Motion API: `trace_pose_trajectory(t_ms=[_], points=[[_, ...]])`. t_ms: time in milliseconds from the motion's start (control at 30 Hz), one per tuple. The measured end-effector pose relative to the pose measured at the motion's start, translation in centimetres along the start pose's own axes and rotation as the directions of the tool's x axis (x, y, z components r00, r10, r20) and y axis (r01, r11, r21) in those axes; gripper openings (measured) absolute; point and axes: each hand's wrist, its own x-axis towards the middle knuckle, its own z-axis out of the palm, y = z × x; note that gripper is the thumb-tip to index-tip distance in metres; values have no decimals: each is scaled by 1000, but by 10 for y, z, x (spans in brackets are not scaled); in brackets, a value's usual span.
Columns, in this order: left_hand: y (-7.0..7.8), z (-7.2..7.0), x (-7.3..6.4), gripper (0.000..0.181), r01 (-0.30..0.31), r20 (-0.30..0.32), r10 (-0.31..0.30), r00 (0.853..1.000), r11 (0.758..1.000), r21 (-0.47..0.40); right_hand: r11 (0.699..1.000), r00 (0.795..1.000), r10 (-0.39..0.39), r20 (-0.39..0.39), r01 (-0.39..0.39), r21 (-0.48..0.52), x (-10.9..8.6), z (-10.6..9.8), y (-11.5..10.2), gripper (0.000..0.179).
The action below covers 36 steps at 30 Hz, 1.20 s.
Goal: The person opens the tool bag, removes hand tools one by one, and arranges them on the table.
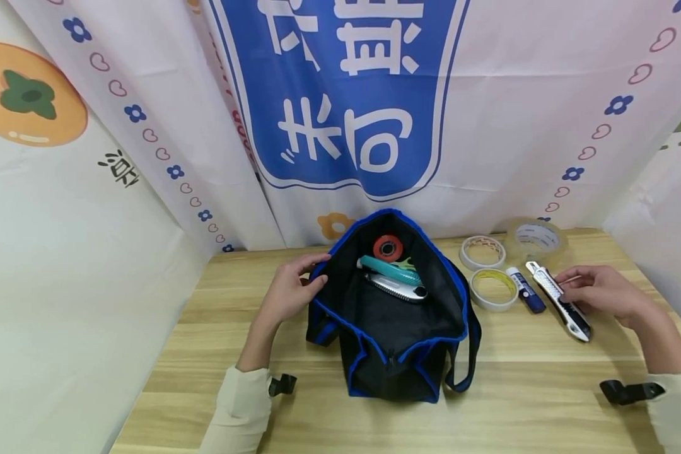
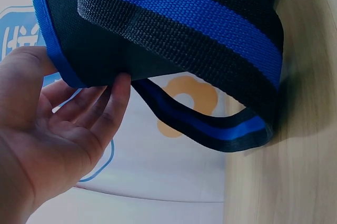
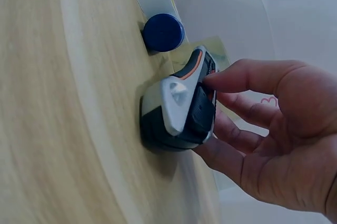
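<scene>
A black tote bag with blue trim (image 1: pixel 394 378) stands on the table with its top spread wide. At the bag's left rim, my left hand (image 1: pixel 289 287) holds the edge, thumb on one side and fingers on the other; the left wrist view shows the hand (image 2: pixel 68 113) at a blue-edged corner. Inside the bag lie a red tape roll (image 1: pixel 388 248), a teal-handled tool (image 1: pixel 388 270) and a silver folding tool (image 1: pixel 397 288). My right hand (image 1: pixel 601 291) pinches a silver and black utility knife (image 1: pixel 558 301) at the right. In the right wrist view, the thumb presses the knife (image 3: pixel 181 103).
Left of the knife lies a blue-capped glue stick (image 1: pixel 525 290). Two narrow tape rolls, one upper (image 1: pixel 483 253) and one lower (image 1: pixel 494 289), lie beside the bag. A wide clear tape roll (image 1: pixel 536 239) is near the back curtain (image 1: pixel 488 157). Bag straps (image 1: pixel 472 353) hang at both sides.
</scene>
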Motion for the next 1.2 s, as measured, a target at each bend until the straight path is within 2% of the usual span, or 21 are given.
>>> trace_pose_trajectory(t_ms=[233,567,1000,1200], points=[[0,1,-1,42,10,3,-10,1000,1000,4,1000,999,4,40,-4,-10,0,3,1,51],[2,1,-1,42,16,1,-16,1000,1000,6,992,1000,4,29,0,-127,1,5,-5,46],[5,2,1,42,18,3,-19,1000,1000,22,976,1000,-17,-7,15,-216,1,4,-11,42],[4,2,0,42,13,8,-13,1000,999,36,960,992,-84,-93,56,-274,-4,7,-35,44]])
